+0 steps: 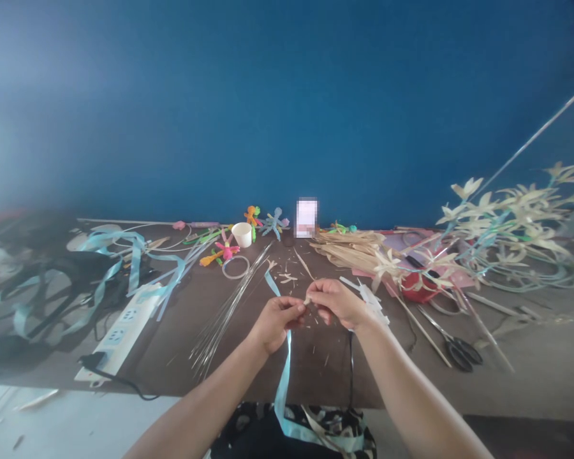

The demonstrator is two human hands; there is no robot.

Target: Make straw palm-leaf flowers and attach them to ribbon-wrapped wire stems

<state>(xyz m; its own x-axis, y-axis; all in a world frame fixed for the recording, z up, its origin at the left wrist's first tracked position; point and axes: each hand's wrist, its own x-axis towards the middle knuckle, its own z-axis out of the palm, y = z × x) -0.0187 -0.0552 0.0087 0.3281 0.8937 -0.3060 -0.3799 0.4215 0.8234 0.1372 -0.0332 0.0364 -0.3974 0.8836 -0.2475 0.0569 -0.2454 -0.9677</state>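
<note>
Over the middle of the brown table (172, 357), my left hand (276, 322) and my right hand (338, 303) meet, fingertips nearly touching. Both pinch a small pale piece (307, 301) between thumb and fingers. A light blue ribbon (283, 382) passes by my left hand and hangs down to the lap; whether that hand grips it is hidden. Left of my hands lies a bundle of thin metal wires (232, 296). Small pale scraps (287, 278) are scattered just beyond my fingers.
A white power strip (124, 331), a white cup (242, 234) and coloured figures (227, 247) are on the left. Dried husks (349, 247), black-handled scissors (462, 352) and pale flowers on stems (507, 217) lie right. A blurred screen (307, 218) stands at the blue wall (287, 102).
</note>
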